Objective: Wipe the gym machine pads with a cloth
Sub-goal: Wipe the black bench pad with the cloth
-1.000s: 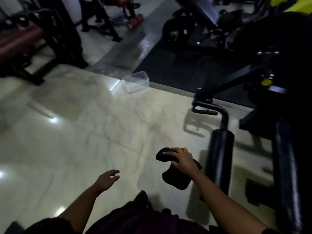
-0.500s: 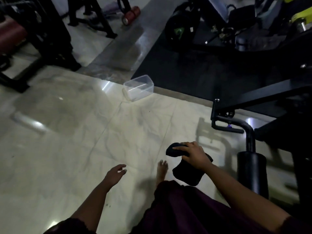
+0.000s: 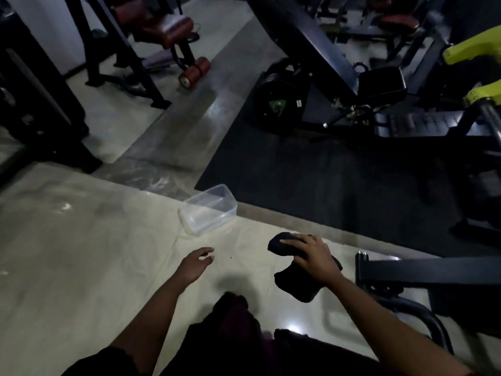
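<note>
We grip the dark crumpled cloth (image 3: 296, 287) in our right hand (image 3: 311, 257), fingers (image 3: 291, 241) curled over its top, above the pale polished floor (image 3: 81, 253). The black steel machine frame (image 3: 433, 270) lies just right of it, bar running sideways, nearer this hand; its pads are unseen. Our left hand (image 3: 193, 264) hangs loosely spread, empty.

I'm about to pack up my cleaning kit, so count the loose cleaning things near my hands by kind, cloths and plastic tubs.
cloth: 1, dark, gripped by the right hand
clear plastic tub: 1, on the floor, ahead of the left hand and not touching it
Total: 2
</note>
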Demonstrator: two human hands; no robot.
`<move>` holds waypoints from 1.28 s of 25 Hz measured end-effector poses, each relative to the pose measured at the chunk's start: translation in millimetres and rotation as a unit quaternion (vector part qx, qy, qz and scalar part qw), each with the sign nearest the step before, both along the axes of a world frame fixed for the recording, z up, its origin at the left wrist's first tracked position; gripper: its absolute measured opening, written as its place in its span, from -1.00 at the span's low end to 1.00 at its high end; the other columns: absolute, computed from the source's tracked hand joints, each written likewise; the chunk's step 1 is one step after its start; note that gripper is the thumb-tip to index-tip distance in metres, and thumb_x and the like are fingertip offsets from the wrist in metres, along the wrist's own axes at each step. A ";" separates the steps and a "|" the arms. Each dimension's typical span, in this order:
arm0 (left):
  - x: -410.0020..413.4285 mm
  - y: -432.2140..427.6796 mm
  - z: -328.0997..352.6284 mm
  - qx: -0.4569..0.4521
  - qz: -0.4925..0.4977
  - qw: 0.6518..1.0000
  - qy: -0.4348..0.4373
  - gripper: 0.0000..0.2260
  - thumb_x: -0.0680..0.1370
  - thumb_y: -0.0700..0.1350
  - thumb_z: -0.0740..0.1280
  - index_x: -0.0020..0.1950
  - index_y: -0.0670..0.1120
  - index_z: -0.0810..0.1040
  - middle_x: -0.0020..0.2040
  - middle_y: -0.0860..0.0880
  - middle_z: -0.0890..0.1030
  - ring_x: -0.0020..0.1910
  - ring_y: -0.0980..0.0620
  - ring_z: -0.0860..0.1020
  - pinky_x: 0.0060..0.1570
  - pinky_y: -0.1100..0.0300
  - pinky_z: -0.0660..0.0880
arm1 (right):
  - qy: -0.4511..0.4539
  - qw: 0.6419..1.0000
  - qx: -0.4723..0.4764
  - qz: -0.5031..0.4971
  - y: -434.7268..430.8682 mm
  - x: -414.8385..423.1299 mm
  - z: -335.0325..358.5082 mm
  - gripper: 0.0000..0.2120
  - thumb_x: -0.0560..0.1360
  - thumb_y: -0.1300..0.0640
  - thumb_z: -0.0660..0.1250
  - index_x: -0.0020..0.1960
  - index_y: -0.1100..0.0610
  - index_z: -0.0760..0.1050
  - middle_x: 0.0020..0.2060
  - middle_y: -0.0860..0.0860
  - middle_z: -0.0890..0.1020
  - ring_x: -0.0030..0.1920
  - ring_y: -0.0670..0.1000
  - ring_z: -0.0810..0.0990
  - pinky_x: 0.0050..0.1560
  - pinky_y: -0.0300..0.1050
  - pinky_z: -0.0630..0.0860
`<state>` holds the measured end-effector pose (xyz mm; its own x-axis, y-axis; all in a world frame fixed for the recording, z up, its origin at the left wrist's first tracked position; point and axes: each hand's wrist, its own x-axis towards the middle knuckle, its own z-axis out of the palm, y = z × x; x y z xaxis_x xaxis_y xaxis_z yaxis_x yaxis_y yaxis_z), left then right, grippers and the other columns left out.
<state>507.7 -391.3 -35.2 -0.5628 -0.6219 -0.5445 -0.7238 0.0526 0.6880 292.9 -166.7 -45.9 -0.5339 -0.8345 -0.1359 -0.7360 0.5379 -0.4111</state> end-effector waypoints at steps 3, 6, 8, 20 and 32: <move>-77.0 -69.6 -8.6 -0.013 -0.040 0.999 0.003 -0.72 0.57 -0.17 0.24 0.29 -0.12 0.48 0.32 -0.11 0.47 0.30 -0.03 0.43 0.07 0.31 0.25 | 0.002 1.000 -0.015 -0.017 -60.0 -71.1 -5.3 -0.55 0.45 -0.02 0.09 0.32 -0.23 0.38 0.32 -0.08 0.44 0.22 0.09 0.40 0.19 -0.02 0.35; -149.1 -131.8 -7.2 -0.010 -0.069 0.998 -0.004 -0.71 0.58 -0.17 0.24 0.30 -0.12 0.47 0.32 -0.09 0.48 0.30 -0.02 0.42 0.11 0.29 0.28 | 0.022 0.997 -0.005 -0.069 -105.7 -137.3 3.2 -0.55 0.51 0.08 0.24 0.34 -0.26 0.33 0.36 -0.11 0.38 0.24 0.07 0.35 0.20 -0.02 0.33; -208.3 -174.7 -6.0 -0.018 -0.098 0.995 -0.001 -0.70 0.58 -0.18 0.22 0.31 -0.14 0.45 0.33 -0.10 0.48 0.29 -0.03 0.44 0.15 0.25 0.32 | 0.017 0.994 -0.006 -0.110 -134.3 -186.5 9.2 -0.54 0.51 0.08 0.26 0.34 -0.28 0.31 0.37 -0.12 0.37 0.26 0.06 0.33 0.20 0.00 0.34; -612.1 -349.6 6.8 -0.035 -0.138 0.986 0.082 -0.67 0.57 -0.21 0.24 0.34 -0.21 0.42 0.33 -0.19 0.47 0.31 -0.11 0.45 0.27 0.18 0.32 | 0.049 0.981 -0.065 -0.177 -286.1 -515.5 19.7 -0.48 0.48 0.15 0.31 0.34 -0.26 0.33 0.34 -0.08 0.40 0.23 0.05 0.34 0.19 -0.01 0.31; -886.4 -489.0 30.8 -0.011 0.140 0.950 0.280 -0.66 0.55 -0.17 0.29 0.32 -0.10 0.41 0.35 -0.15 0.43 0.32 -0.12 0.43 0.16 0.18 0.40 | 0.099 0.985 -0.139 0.032 -517.0 -848.5 95.5 -0.47 0.37 -0.04 0.11 0.34 -0.28 0.25 0.28 -0.07 0.48 0.13 0.09 0.44 0.15 0.11 0.43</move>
<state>-378.8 -880.4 -4.4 -0.5707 -0.7980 -0.1937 -0.2322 -0.0694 0.9702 -555.6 -683.7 49.5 -0.4718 -0.8578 0.2040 -0.8455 0.3747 -0.3804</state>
